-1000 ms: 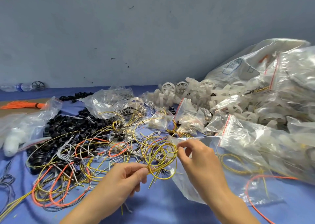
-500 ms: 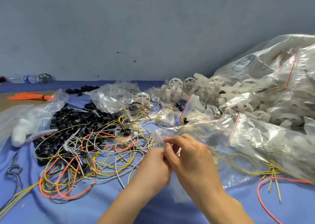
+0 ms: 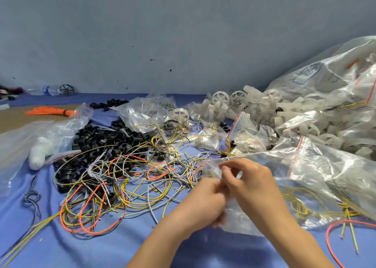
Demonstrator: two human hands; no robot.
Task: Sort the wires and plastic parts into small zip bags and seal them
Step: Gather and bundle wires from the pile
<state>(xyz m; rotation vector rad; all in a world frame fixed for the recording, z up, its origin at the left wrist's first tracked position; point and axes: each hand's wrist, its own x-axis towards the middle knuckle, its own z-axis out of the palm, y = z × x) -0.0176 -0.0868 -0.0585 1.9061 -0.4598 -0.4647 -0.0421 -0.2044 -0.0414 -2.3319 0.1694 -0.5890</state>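
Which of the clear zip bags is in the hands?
The clear bag at the front centre: the right hand pinches its top edge and the left hand curls against its side. The other bags lie untouched on the blue cloth.

Wires [image 3: 126, 178] left of bags [image 3: 329, 166]

A clear zip bag [image 3: 238, 223] is hanging crumpled at six o'clock on the bench [image 3: 50, 243]. The right hand [image 3: 250, 182] is pinching its mouth, as is the left hand [image 3: 205, 204], it seems through the blur. Yellow, orange and grey wires [image 3: 126, 184] are sprawling tangled at its nine o'clock, black plastic rings [image 3: 97, 137] are heaping at ten, and white plastic wheels [image 3: 240, 102] are piling at one.
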